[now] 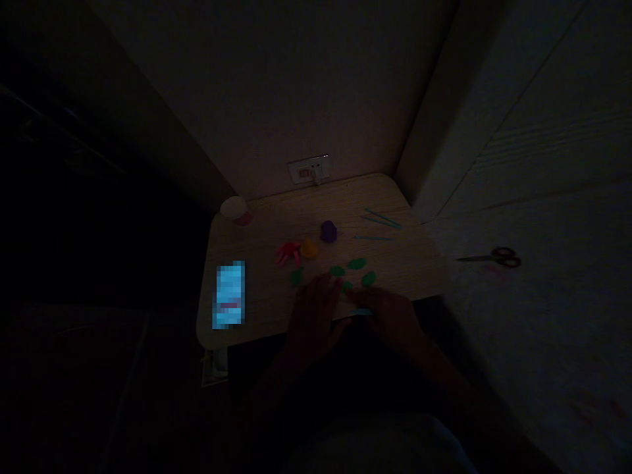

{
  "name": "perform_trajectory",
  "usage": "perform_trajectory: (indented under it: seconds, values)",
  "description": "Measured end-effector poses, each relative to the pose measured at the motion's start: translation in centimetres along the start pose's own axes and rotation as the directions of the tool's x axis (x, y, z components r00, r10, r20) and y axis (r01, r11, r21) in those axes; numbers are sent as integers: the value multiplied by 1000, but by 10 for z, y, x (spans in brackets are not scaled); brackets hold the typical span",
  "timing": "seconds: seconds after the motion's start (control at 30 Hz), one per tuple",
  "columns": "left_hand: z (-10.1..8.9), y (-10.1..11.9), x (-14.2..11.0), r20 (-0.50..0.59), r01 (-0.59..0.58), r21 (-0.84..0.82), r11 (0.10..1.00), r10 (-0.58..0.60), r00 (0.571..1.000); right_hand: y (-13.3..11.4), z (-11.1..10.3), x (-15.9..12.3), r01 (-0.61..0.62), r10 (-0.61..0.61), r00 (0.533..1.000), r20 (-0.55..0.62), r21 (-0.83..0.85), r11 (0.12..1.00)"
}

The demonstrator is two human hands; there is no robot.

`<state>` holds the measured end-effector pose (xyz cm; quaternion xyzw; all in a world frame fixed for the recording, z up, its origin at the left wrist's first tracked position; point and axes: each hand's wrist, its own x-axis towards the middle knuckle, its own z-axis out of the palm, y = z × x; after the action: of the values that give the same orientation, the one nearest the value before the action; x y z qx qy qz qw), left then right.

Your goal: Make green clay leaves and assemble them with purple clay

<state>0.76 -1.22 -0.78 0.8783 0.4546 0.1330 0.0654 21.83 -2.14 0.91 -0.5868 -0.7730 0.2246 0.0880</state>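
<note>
Both hands work low over the near edge of the small table [261, 263]: the left hand [312, 309] lies palm down, fingers forward, and the right hand [390, 309] points its fingers inward, both close to a small green piece [347, 286]. In this darkness I cannot tell if any finger pinches it. Its soft look suggests that too much pressure could flatten it, and poor light would be the cause. A blue strip [364, 311] shows by the right hand, at the near edge; a careless wrist could push it off. Just beyond, the leaf-like green pieces [356, 263] are so near the fingers that a sleeve or knuckle might smear them. Towards the left edge glows a screen [229, 294], blurred into blocks, so its writing is unreadable. Farther in, the yellow piece [309, 248] sits beside the red piece [289, 251], and their colours could mix if pushed together. Behind are the purple piece [328, 232] and, towards the far right corner, thin blue sticks [382, 218], which may roll if bumped. I can read no brand or label anywhere.
</note>
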Motion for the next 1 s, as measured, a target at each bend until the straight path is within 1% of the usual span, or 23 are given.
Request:
perform_trajectory:
  seconds: [0.17,0.3,0.4,0.53,0.67,0.8,0.9,1.0]
  values:
    - [4,4,1,5,31,7,999,-31,1000,1,0,1,9,-9,1000,-11,15,1000]
    - [6,2,2,-15,25,-42,999,-26,1000,5,-2,5,-1,2,1000,-12,16,1000]
    - [1,-1,8,-68,58,-80,995,-63,996,7,-8,12,27,-26,999,-30,47,999]
    - [-11,-1,18,-103,70,-132,989,-84,991,5,-17,14,17,-16,999,-38,51,999]
    - [-18,-3,28,-105,94,-174,980,-113,988,2,-22,16,28,-24,998,-52,82,996]
    - [-20,-13,41,-90,114,-211,971,-135,987,3,-28,29,39,-38,999,-12,115,993]
    - [-19,-18,45,-136,96,-251,963,-133,982,2,-32,33,32,-32,999,-10,106,994]
    - [-19,-21,44,-223,10,-227,974,-62,973,1,-33,28,26,-24,999,-21,97,995]
